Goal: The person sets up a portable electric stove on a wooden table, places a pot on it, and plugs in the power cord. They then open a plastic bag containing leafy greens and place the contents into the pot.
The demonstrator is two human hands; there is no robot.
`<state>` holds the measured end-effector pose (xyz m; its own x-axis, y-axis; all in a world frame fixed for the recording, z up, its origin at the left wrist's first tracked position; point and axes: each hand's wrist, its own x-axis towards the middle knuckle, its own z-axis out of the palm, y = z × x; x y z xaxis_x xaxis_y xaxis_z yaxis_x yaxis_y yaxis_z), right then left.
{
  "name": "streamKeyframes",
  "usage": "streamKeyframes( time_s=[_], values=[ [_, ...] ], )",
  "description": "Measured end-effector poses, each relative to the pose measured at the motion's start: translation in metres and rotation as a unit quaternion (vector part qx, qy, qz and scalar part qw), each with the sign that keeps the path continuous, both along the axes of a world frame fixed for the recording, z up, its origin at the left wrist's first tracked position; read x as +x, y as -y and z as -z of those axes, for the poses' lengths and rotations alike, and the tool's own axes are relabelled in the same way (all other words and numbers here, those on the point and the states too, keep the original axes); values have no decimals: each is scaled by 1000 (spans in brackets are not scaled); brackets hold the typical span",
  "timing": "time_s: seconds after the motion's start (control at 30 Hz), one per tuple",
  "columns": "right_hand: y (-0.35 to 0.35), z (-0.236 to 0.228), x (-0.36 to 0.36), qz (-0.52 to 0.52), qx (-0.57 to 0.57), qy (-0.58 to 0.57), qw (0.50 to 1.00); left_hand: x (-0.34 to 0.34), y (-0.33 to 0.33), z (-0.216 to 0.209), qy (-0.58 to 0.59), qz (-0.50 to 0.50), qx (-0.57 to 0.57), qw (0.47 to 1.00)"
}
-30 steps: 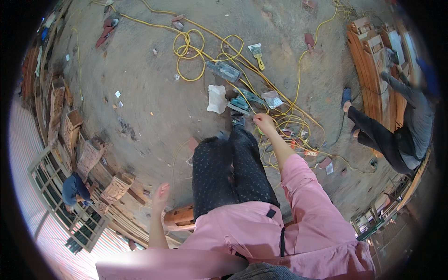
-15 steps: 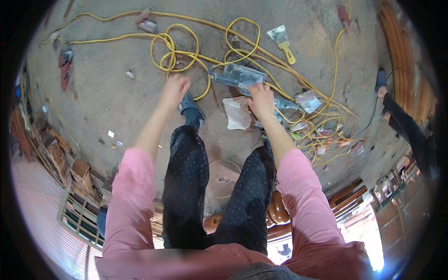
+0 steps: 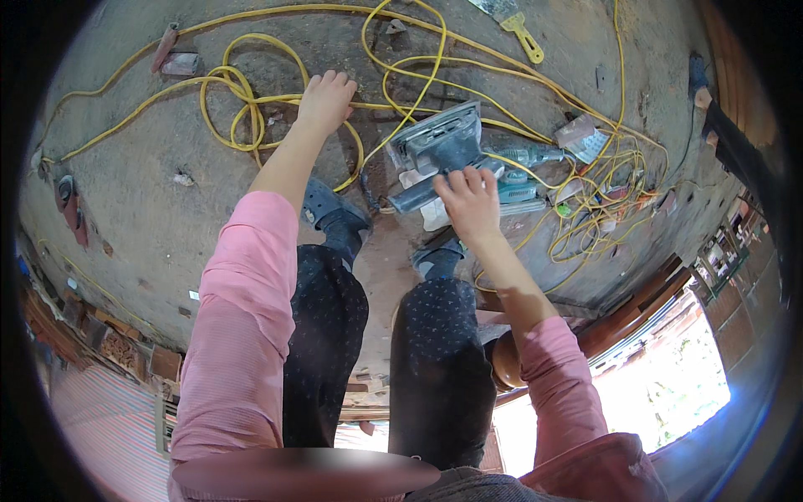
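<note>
My right hand (image 3: 470, 199) is curled over the dark handle of a dusty blue-grey power sander (image 3: 437, 138). The sander is tilted, its broad flat plate on the far side. Farther left and forward, my left hand (image 3: 326, 100) reaches over a yellow cord (image 3: 276, 99), its fingers loosely bent and a little apart. I see nothing held in it, though its palm side is hidden. Partly covered by the sander is a pale sheet (image 3: 433, 216). Just right of my right hand lie dusty teal power tools (image 3: 520, 191).
Tangled yellow cord (image 3: 598, 209) spreads at the right among scraps. A yellow-handled scraper (image 3: 523, 38) lies at the far side, and a dark red object (image 3: 71, 209) at the left. Another person's leg (image 3: 744, 167) shows at the right edge. My clogs (image 3: 330, 209) stand on the floor.
The view has shifted. The sander has come nearer and turned, now partly over the pale sheet, with my right hand on its handle. My left hand has moved forward over the yellow cord.
</note>
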<state>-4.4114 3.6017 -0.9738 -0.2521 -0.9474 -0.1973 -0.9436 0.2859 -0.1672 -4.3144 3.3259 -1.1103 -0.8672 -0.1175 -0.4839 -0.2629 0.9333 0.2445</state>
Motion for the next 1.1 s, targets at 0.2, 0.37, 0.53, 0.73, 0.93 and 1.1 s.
streamKeyframes(
  time_s=[0.2,0.37,0.53,0.73,0.93,1.1],
  values=[
    [3,18,7,-49,98,21,994,14,-5,-46,21,17,112,993],
    [-19,-22,-8,-111,103,19,988,38,29,-120,-59,-38,79,994],
    [-45,-46,-2,-225,96,37,969,86,116,-227,-85,-221,96,967],
    [-38,-70,32,24,165,83,983,149,168,-377,-174,-559,290,757],
    [44,-147,36,246,-89,146,954,196,122,-508,-258,-530,401,701],
    [85,-241,31,183,-102,94,973,220,155,-595,-301,-390,560,667]
  ],
)
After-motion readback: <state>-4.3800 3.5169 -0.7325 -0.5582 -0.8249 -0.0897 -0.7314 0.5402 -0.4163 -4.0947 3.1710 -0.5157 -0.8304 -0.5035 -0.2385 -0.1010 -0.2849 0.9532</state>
